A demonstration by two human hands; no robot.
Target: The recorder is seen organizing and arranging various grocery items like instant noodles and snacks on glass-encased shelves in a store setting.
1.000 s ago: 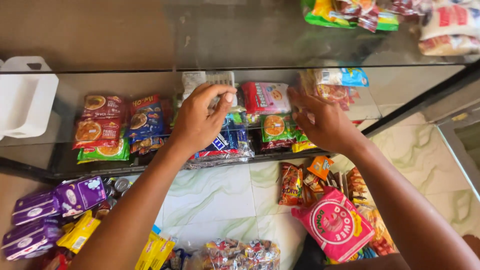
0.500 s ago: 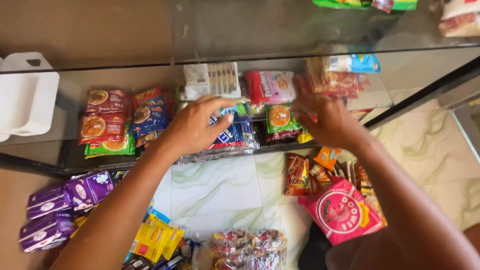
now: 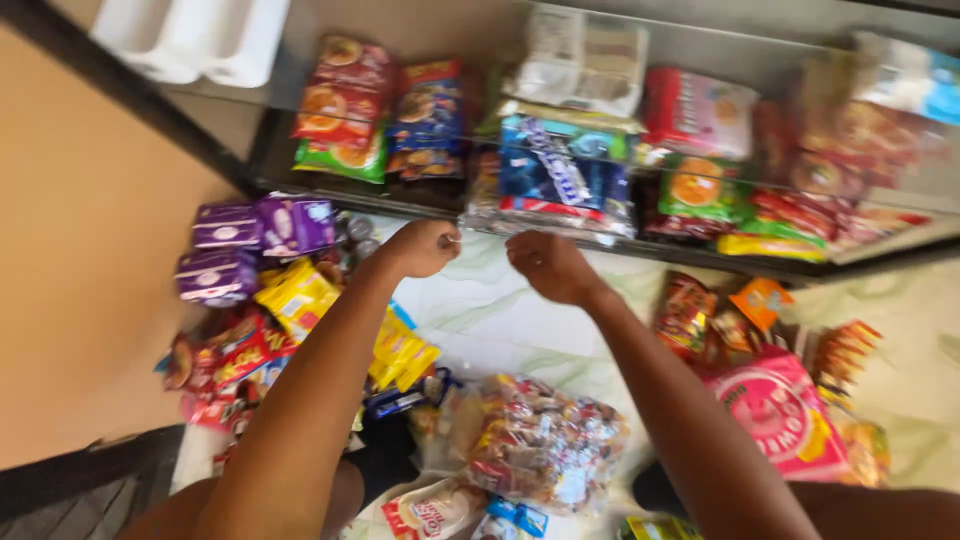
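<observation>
Landmark: glass shelf (image 3: 700,255), its front edge running left-right, tilted down to the right. Far left of it, white plastic tray (image 3: 195,35) up top, then purple packets (image 3: 255,235) and yellow packets (image 3: 298,295) on the floor below the shelf's left end. On the shelf's left part, red and green snack packs (image 3: 340,110). Left hand (image 3: 420,248) sits at the shelf's front edge, clenched in a fist, pinching the near edge of a clear plastic wrap. Wrap holds the blue biscuit bundle (image 3: 560,175), lying flat mid-shelf, long axis left-right along the shelf, near edge pointing at the person. Right hand (image 3: 548,265) just right of the left, fingers curled; hold on the wrap too blurred to tell. Below the shelf, clear candy bag (image 3: 540,450). Lower right, pink bag (image 3: 785,415).
</observation>
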